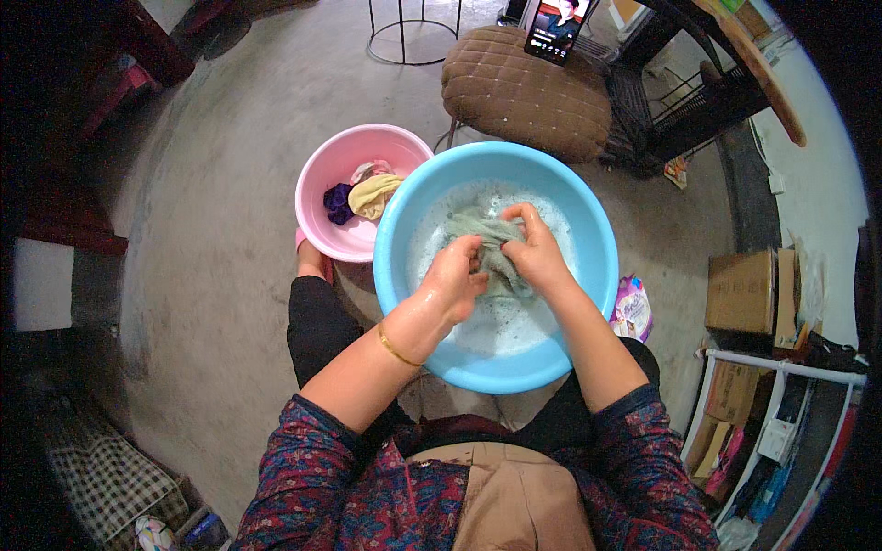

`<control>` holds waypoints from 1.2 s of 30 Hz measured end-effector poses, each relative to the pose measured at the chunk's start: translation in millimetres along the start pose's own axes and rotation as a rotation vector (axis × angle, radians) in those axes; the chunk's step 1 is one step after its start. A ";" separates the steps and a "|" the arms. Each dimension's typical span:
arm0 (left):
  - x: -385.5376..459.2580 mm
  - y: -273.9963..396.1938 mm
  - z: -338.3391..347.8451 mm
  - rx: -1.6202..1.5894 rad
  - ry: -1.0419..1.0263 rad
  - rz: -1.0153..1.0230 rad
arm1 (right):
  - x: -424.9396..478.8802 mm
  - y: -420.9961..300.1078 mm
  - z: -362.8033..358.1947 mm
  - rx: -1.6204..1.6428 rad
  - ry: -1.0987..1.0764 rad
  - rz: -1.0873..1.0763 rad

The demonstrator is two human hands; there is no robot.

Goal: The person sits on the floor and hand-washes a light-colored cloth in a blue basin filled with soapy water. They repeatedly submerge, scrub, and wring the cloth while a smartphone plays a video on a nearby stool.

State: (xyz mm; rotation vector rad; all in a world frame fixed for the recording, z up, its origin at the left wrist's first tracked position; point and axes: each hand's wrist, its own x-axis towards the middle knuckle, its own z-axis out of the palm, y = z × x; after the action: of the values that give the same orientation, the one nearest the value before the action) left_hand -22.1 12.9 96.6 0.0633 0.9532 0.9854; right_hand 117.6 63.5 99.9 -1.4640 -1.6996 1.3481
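Observation:
A round blue plastic basin (pixel 497 380) holds sudsy water, and a wet grey-green cloth (pixel 493 231) is bunched in its middle. My left hand (pixel 455 275), below a thin gold bracelet on the wrist, is at the cloth's left side with its fingers curled; whether it grips the cloth cannot be told. My right hand (pixel 537 251) pinches the cloth from the right between thumb and fingers. A pink plastic basin (pixel 311 200) stands against the blue one at the left, with a yellow cloth (pixel 372 195), a dark purple cloth (pixel 337 204) and a pink-and-white cloth (pixel 371 170) inside.
A brown quilted seat (pixel 524 93) stands beyond the blue basin, with a phone (pixel 557 29) upright on it. Right of the basin lies a purple detergent bag (pixel 632 308). Farther right are a cardboard box (pixel 741 293) and a shelf rack (pixel 785 368). A wire stand (pixel 413 62) is ahead.

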 end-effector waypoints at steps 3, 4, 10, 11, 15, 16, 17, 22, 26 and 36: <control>9.2 -4.4 1.5 -0.307 0.035 -0.096 | -24.5 -25.1 8.2 -0.021 -0.208 -0.273; 10.2 -4.1 -0.2 -0.226 0.055 -0.067 | -35.0 -31.5 11.9 -0.092 -0.291 -0.355; 19.4 -11.7 -4.3 -0.275 -0.028 -0.067 | -62.7 -32.2 31.5 -0.369 -0.153 -0.590; 21.6 -18.1 -2.3 -0.396 -0.071 -0.051 | -53.7 -28.8 33.3 -0.541 -0.081 -0.645; 29.7 -41.5 3.4 -0.392 0.140 0.044 | -18.4 -24.1 28.5 -0.716 0.187 -0.536; 30.8 -43.6 1.5 -0.397 0.118 0.042 | -18.3 -26.4 28.3 -0.676 0.207 -0.532; 31.6 -43.6 -2.4 -0.403 0.093 0.038 | -20.5 -28.9 28.3 -0.649 0.296 -0.472; 36.9 -31.0 -17.4 -0.449 -0.161 -0.083 | -46.8 -34.5 37.6 -0.606 0.027 -0.611; 33.4 -37.1 -0.3 -0.411 0.050 -0.015 | -13.1 -11.0 16.2 -0.767 0.159 -0.482; 29.8 -25.7 -5.5 -0.191 0.243 0.118 | 4.6 14.3 -21.4 -0.908 0.057 -0.093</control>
State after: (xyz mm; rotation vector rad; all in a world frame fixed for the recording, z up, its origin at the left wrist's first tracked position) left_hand -2.6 17.7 62.3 -0.1655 1.0816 1.2078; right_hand 140.8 74.1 93.9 -1.7937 -2.4526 0.4451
